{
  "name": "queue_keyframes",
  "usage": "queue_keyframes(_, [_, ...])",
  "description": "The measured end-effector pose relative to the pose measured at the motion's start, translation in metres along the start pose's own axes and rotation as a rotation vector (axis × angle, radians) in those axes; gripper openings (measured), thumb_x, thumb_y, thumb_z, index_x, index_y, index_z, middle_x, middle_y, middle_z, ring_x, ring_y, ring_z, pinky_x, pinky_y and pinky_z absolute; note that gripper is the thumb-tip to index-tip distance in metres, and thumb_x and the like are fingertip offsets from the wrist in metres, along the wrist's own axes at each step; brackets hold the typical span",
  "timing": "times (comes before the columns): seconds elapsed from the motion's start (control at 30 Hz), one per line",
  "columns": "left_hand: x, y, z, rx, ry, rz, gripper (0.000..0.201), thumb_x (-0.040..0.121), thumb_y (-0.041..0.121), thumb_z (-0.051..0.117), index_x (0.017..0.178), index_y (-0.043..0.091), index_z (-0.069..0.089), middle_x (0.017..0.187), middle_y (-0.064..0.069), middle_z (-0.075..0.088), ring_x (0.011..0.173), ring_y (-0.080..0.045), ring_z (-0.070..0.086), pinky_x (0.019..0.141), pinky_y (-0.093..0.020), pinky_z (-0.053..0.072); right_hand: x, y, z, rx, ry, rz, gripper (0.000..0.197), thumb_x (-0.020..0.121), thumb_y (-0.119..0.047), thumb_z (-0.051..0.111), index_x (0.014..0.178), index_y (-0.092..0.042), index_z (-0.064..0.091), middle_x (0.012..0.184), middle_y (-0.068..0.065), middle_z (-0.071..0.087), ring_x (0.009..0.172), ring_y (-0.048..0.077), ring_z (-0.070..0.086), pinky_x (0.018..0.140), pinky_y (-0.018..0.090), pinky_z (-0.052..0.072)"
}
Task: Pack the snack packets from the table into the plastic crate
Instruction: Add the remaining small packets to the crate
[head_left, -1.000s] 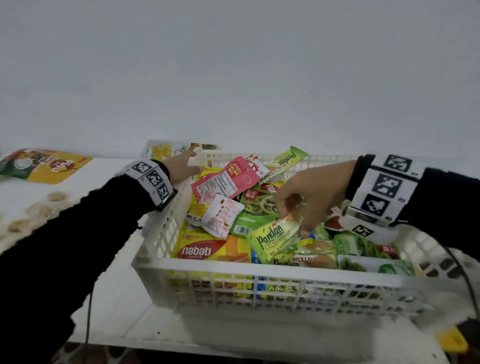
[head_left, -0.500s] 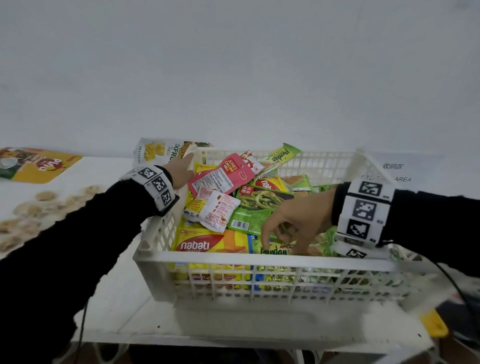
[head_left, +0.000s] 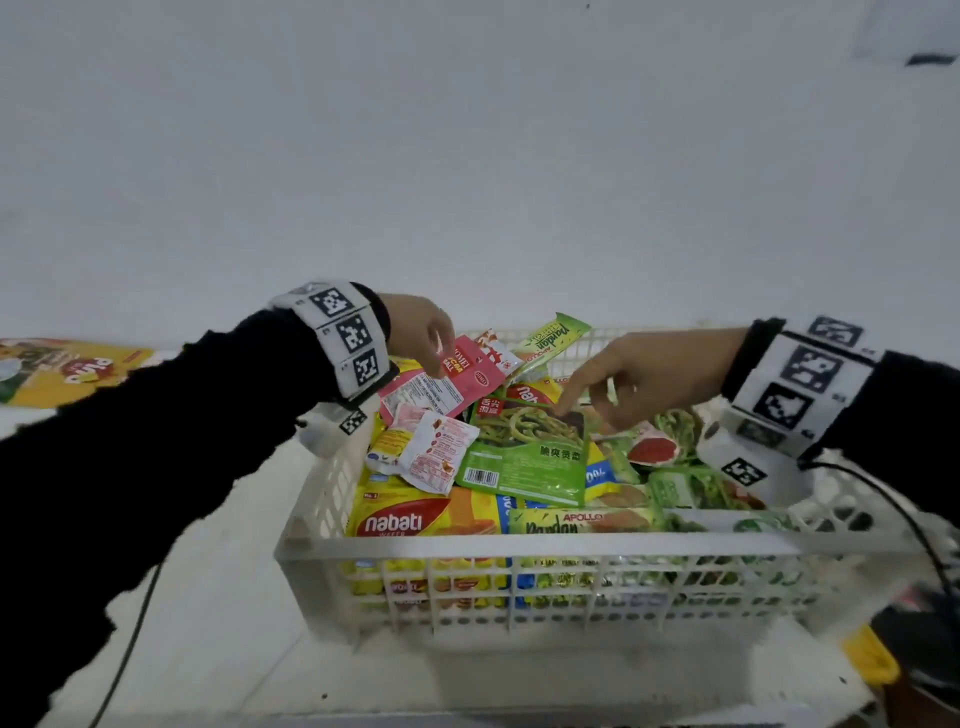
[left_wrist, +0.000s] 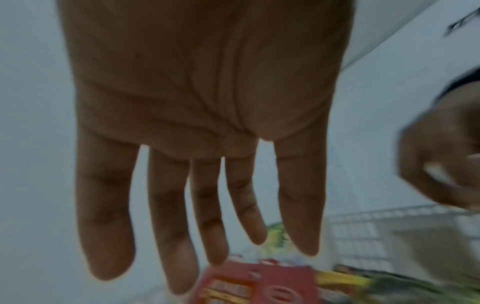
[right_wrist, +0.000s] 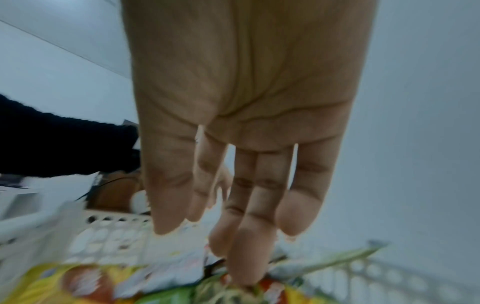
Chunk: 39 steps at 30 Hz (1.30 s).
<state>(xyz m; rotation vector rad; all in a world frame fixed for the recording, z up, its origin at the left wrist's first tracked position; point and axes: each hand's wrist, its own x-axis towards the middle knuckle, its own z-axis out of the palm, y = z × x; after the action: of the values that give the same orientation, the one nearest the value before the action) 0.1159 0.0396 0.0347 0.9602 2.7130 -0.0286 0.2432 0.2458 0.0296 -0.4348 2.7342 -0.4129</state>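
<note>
Over the heaped white plastic crate (head_left: 519, 545), both hands are held empty with fingers loose: left hand (head_left: 421, 332) above a pink packet (head_left: 457, 382), right hand (head_left: 644, 379) touching a green noodle packet (head_left: 524, 452), seemingly to settle it.

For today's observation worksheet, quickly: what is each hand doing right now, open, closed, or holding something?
Left hand: open, fingers straight, holding nothing, above the pink packet.
Right hand: open, empty, over the crate.

One plastic crate (head_left: 545, 548); two hands; two Pandan packets; one Nabati packet (head_left: 410, 519); one yellow packet on table (head_left: 72, 366)
</note>
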Motion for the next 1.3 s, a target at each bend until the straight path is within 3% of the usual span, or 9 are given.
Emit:
queue_keyframes(0.23, [0.002, 0.059, 0.030, 0.549, -0.330, 0.117, 0.055, 0.087, 0.020, 0.062, 0.138, 0.017, 0.041, 0.140, -0.003, 0.044, 0.127, -0.020, 0.044, 0.097, -0.027, 0.038, -0.066, 0.053, -0.042, -0.179, 0.206, 0.481, 0.033, 0.087, -0.031, 0.062, 0.119, -0.027, 0.056, 0.081, -0.008, 0.062, 0.062, 0.012, 0.058, 0.064, 0.014, 0.040])
queue_keyframes(0.37, [0.012, 0.072, 0.039, 0.655, -0.426, 0.118, 0.014, 0.093, 0.009, 0.048, 0.107, 0.008, 0.046, 0.093, -0.009, 0.052, 0.080, -0.021, 0.051, 0.068, -0.024, 0.034, -0.092, 0.096, -0.037, -0.239, 0.138, 0.714, 0.041, 0.087, -0.037, 0.060, 0.124, -0.022, 0.054, 0.083, -0.001, 0.063, 0.061, 0.011, 0.057, 0.067, 0.019, 0.043])
queue_keyframes(0.43, [0.015, 0.074, 0.040, 0.681, -0.421, 0.127, 0.017, 0.092, 0.008, 0.050, 0.107, 0.015, 0.046, 0.094, -0.010, 0.051, 0.083, -0.023, 0.050, 0.064, -0.025, 0.037, -0.097, 0.114, -0.026, -0.240, 0.113, 0.760, 0.044, 0.087, -0.042, 0.058, 0.125, -0.020, 0.052, 0.086, 0.000, 0.062, 0.060, 0.010, 0.057, 0.069, 0.021, 0.044])
queue_keyframes(0.53, [0.017, 0.076, 0.032, 0.686, -0.369, 0.070, 0.038, 0.086, 0.019, 0.062, 0.121, 0.009, 0.053, 0.114, -0.009, 0.057, 0.106, -0.023, 0.054, 0.077, -0.026, 0.046, -0.095, 0.135, -0.008, -0.230, 0.138, 0.753, 0.053, 0.087, -0.050, 0.053, 0.127, -0.016, 0.049, 0.080, -0.007, 0.055, 0.063, 0.013, 0.058, 0.085, 0.030, 0.046])
queue_keyframes(0.67, [0.025, 0.081, 0.000, 0.508, -0.254, 0.015, 0.021, 0.079, 0.024, 0.069, 0.071, 0.016, 0.051, 0.069, 0.003, 0.049, 0.065, -0.012, 0.045, 0.059, -0.023, 0.036, -0.084, 0.148, 0.004, -0.150, 0.213, 0.677, 0.061, 0.090, -0.050, 0.047, 0.138, -0.012, 0.039, 0.109, 0.005, 0.061, 0.093, 0.023, 0.060, 0.092, 0.031, 0.041])
queue_keyframes(0.77, [0.026, 0.102, -0.024, 0.278, -0.097, 0.035, 0.020, 0.078, 0.019, 0.068, 0.067, 0.016, 0.052, 0.063, 0.005, 0.051, 0.062, -0.012, 0.044, 0.062, -0.024, 0.035, -0.075, 0.153, 0.012, -0.152, 0.266, 0.634, 0.063, 0.093, -0.045, 0.046, 0.144, -0.011, 0.029, 0.137, 0.009, 0.048, 0.125, 0.025, 0.046, 0.101, 0.032, 0.036])
queue_keyframes(0.97, [0.047, 0.198, 0.000, 0.067, 0.113, 0.275, 0.035, 0.081, 0.023, 0.065, 0.060, 0.020, 0.036, 0.062, 0.005, 0.042, 0.058, -0.012, 0.038, 0.051, -0.023, 0.029, -0.061, 0.167, 0.023, -0.107, 0.329, 0.580, 0.028, 0.093, -0.033, 0.045, 0.105, -0.008, 0.042, 0.114, 0.015, 0.056, 0.094, 0.027, 0.053, 0.077, 0.033, 0.042])
queue_keyframes(1.17, [0.071, 0.251, 0.070, 0.040, -0.122, 0.523, 0.034, 0.079, 0.015, 0.067, 0.060, 0.018, 0.038, 0.070, -0.005, 0.046, 0.063, -0.017, 0.040, 0.059, -0.026, 0.034, -0.063, 0.173, 0.034, 0.050, 0.402, 0.522, 0.020, 0.093, -0.027, 0.039, 0.099, -0.009, 0.034, 0.079, 0.007, 0.047, 0.079, 0.027, 0.048, 0.066, 0.033, 0.035])
queue_keyframes(1.3, [0.067, 0.251, 0.081, -0.021, -0.443, 0.554, 0.015, 0.082, 0.016, 0.067, 0.093, 0.005, 0.065, 0.095, -0.008, 0.063, 0.082, -0.011, 0.051, 0.072, -0.018, 0.042, -0.064, 0.175, 0.037, 0.090, 0.425, 0.492, 0.021, 0.094, -0.027, 0.039, 0.104, -0.008, 0.034, 0.086, 0.011, 0.048, 0.082, 0.028, 0.049, 0.069, 0.033, 0.036])
